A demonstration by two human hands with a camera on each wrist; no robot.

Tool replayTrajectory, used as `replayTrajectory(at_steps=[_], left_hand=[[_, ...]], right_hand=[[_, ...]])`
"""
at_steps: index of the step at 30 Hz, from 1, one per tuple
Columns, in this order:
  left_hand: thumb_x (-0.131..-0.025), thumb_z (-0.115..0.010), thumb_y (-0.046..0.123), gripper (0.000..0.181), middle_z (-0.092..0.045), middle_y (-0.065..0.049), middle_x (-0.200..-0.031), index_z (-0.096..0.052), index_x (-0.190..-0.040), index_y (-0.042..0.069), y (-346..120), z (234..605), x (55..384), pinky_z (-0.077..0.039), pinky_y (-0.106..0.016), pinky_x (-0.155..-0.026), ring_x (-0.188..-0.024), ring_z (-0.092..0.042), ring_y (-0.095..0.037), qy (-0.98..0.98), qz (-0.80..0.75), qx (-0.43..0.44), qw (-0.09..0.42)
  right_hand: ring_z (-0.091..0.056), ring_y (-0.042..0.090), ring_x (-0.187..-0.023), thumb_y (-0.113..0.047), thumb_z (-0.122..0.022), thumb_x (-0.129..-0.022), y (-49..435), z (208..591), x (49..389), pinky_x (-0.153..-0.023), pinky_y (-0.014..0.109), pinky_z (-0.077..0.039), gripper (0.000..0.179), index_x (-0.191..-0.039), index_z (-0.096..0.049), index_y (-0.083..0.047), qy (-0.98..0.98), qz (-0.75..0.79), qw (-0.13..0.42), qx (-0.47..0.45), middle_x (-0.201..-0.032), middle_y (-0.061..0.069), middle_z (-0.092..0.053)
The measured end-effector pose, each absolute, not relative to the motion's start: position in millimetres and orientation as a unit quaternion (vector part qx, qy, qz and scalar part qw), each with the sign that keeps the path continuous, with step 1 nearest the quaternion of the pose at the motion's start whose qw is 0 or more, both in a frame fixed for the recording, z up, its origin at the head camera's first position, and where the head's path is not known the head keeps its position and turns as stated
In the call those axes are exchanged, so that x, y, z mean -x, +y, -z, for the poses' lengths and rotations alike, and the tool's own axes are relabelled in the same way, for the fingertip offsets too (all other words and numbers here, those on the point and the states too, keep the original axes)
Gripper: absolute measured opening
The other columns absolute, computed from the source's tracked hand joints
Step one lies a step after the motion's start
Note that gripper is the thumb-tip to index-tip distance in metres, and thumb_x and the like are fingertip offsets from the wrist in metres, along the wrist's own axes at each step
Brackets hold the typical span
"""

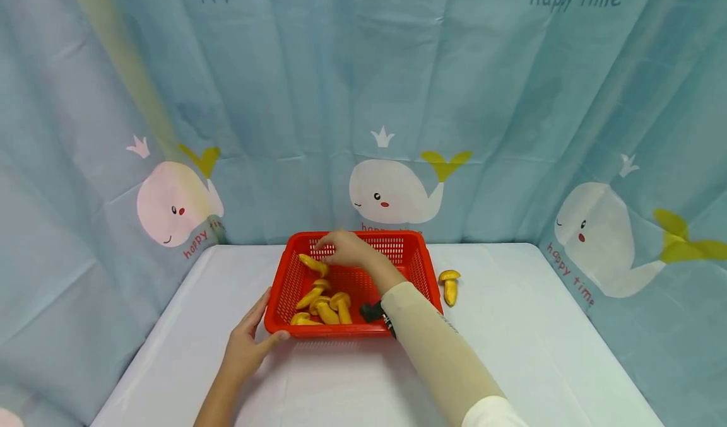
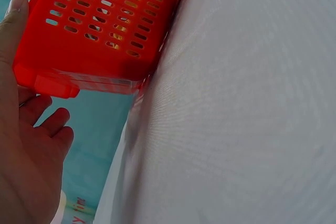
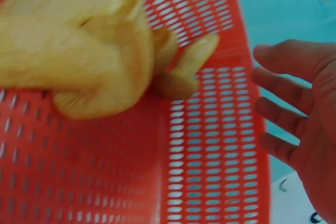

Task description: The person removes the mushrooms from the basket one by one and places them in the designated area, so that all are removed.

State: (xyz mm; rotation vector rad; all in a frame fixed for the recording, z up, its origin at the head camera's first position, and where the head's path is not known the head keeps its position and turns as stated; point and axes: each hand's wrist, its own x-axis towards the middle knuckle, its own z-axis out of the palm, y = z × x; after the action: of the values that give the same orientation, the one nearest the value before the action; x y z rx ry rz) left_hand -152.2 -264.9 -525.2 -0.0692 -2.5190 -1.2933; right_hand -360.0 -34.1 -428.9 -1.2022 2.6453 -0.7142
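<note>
A red perforated plastic basket (image 1: 341, 330) holds several yellow-brown mushrooms (image 1: 326, 312), most of them gathered at its left front. My left hand (image 1: 247, 348) grips the basket's left front corner, thumb on the front rim and fingers along the left side. In the left wrist view, that hand's thumb (image 2: 17, 19) lies against the red wall while the lower fingers curl loosely. Over the back left of the basket, my right hand (image 1: 348, 248) holds nothing, its fingers spread. Just below it, one mushroom (image 1: 314, 265) leans at the back left wall.
A single mushroom (image 1: 450, 288) lies on the white tablecloth (image 1: 511, 339) to the right of the basket. Blue curtains (image 1: 318, 99) printed with whales stand behind and at both sides. A dark wrist camera (image 1: 372, 312) is strapped to my right forearm.
</note>
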Motion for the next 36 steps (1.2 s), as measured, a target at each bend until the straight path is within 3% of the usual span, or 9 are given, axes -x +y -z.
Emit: replayTrajectory(at_steps=[2, 6, 10, 18, 21, 25, 28, 34, 36], left_hand=[[-0.083, -0.086, 0.03, 0.096, -0.037, 0.006, -0.164, -0.03, -0.16, 0.037, -265, 525, 152, -0.034, -0.022, -0.112, -0.152, -0.034, -0.018, -0.877, 0.454, 0.023, 0.154], [-0.083, -0.086, 0.027, 0.096, -0.037, 0.006, -0.165, -0.031, -0.16, 0.038, -264, 525, 153, -0.027, -0.004, -0.104, -0.152, -0.033, -0.022, -0.869, 0.469, 0.027, 0.154], [-0.083, -0.087, 0.026, 0.096, -0.036, 0.008, -0.165, -0.03, -0.159, 0.04, -264, 526, 153, -0.026, -0.003, -0.104, -0.153, -0.032, -0.015, -0.868, 0.472, 0.031, 0.152], [-0.081, -0.088, 0.021, 0.097, -0.037, 0.006, -0.165, -0.033, -0.161, 0.031, -266, 525, 154, -0.026, -0.002, -0.106, -0.148, -0.029, 0.006, -0.86, 0.483, 0.043, 0.161], [-0.082, -0.088, 0.023, 0.097, -0.037, 0.007, -0.164, -0.032, -0.16, 0.036, -266, 525, 154, -0.026, -0.002, -0.105, -0.149, -0.03, 0.005, -0.861, 0.482, 0.036, 0.159], [-0.082, -0.087, 0.025, 0.096, -0.037, 0.006, -0.165, -0.031, -0.159, 0.04, -264, 525, 154, -0.026, -0.002, -0.104, -0.152, -0.031, -0.007, -0.864, 0.477, 0.027, 0.158], [-0.083, -0.087, 0.025, 0.097, -0.037, 0.006, -0.165, -0.03, -0.16, 0.039, -264, 525, 154, -0.03, -0.009, -0.109, -0.153, -0.032, -0.015, -0.867, 0.473, 0.022, 0.154], [-0.084, -0.086, 0.031, 0.095, -0.036, 0.009, -0.165, -0.029, -0.16, 0.041, -263, 522, 152, -0.036, -0.049, -0.115, -0.153, -0.031, -0.019, -0.872, 0.47, 0.006, 0.139], [-0.084, -0.086, 0.031, 0.095, -0.036, 0.01, -0.165, -0.029, -0.159, 0.043, -262, 522, 152, -0.036, -0.051, -0.114, -0.154, -0.031, -0.019, -0.87, 0.473, 0.004, 0.139]], right_hand=[[-0.057, 0.015, -0.128, -0.017, -0.069, -0.098, -35, 435, 362, -0.108, 0.032, -0.049, 0.035, -0.133, -0.07, -0.018, 0.883, 0.225, 0.086, 0.403, -0.134, -0.006, -0.067], [-0.054, 0.016, -0.131, -0.018, -0.07, -0.098, -35, 441, 364, -0.113, 0.038, -0.045, 0.035, -0.132, -0.07, -0.022, 0.889, 0.195, 0.089, 0.406, -0.137, -0.006, -0.065], [-0.051, 0.018, -0.133, -0.021, -0.072, -0.097, -34, 444, 363, -0.116, 0.042, -0.041, 0.034, -0.132, -0.071, -0.023, 0.889, 0.178, 0.1, 0.41, -0.138, -0.005, -0.063], [-0.057, 0.012, -0.115, -0.024, -0.075, -0.095, -37, 450, 365, -0.104, 0.028, -0.049, 0.038, -0.132, -0.071, -0.018, 0.873, 0.191, 0.163, 0.418, -0.127, -0.004, -0.068], [-0.06, 0.011, -0.11, -0.023, -0.077, -0.094, -38, 451, 365, -0.099, 0.026, -0.053, 0.035, -0.129, -0.072, -0.017, 0.865, 0.209, 0.19, 0.415, -0.122, -0.006, -0.07], [-0.06, 0.01, -0.105, -0.022, -0.078, -0.093, -37, 451, 362, -0.092, 0.024, -0.055, 0.031, -0.123, -0.075, -0.017, 0.857, 0.228, 0.22, 0.407, -0.116, -0.008, -0.071], [-0.06, 0.009, -0.103, -0.022, -0.078, -0.093, -36, 452, 361, -0.09, 0.023, -0.055, 0.029, -0.122, -0.075, -0.018, 0.857, 0.22, 0.222, 0.409, -0.115, -0.008, -0.071], [-0.061, 0.007, -0.102, -0.026, -0.079, -0.092, -37, 452, 359, -0.091, 0.023, -0.055, 0.03, -0.121, -0.076, -0.019, 0.864, 0.197, 0.21, 0.413, -0.113, -0.009, -0.073], [-0.062, 0.008, -0.102, -0.025, -0.079, -0.092, -37, 453, 359, -0.092, 0.024, -0.056, 0.03, -0.12, -0.076, -0.019, 0.866, 0.193, 0.206, 0.413, -0.112, -0.009, -0.073]])
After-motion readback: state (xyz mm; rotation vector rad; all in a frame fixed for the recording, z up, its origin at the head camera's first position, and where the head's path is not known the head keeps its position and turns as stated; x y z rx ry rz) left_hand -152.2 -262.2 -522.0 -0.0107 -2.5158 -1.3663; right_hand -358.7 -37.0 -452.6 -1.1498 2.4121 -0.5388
